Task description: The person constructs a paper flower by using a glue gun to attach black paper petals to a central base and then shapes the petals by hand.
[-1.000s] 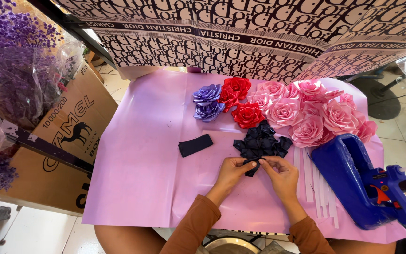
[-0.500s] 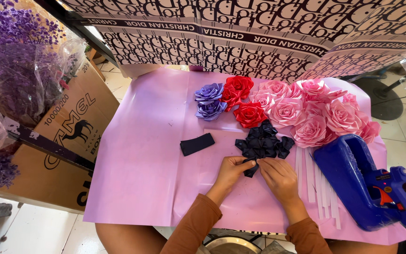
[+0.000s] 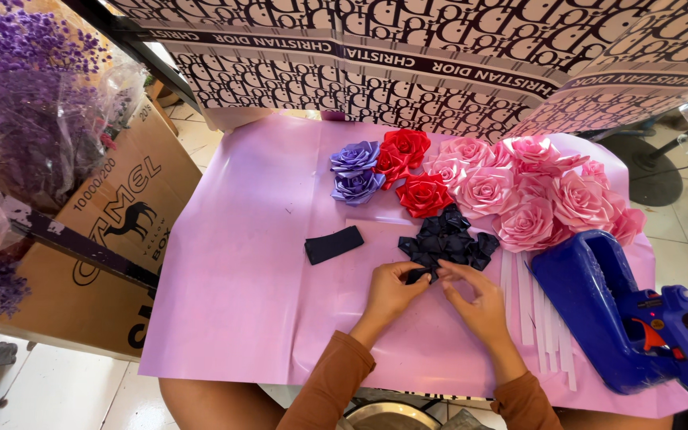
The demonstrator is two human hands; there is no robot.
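My left hand (image 3: 389,293) and my right hand (image 3: 475,302) meet at the near edge of a heap of black folded ribbon petals (image 3: 447,239) on the pink paper sheet (image 3: 240,271). Both hands pinch one black petal (image 3: 418,275) between their fingertips. A flat black ribbon piece (image 3: 334,244) lies to the left of my left hand. Beyond the black heap lie red ribbon roses (image 3: 406,167), two purple ribbon roses (image 3: 355,171) and several pink ribbon roses (image 3: 527,191).
A blue glue gun (image 3: 619,314) rests at the right, over white sticks (image 3: 529,306). A cardboard box (image 3: 97,239) and purple dried flowers (image 3: 17,103) in plastic wrap stand at the left. Patterned wrapping paper (image 3: 408,56) covers the far side.
The view has shifted slightly. My hands have stayed at the black petal heap, and the fingers have worked in small motions on the petal.
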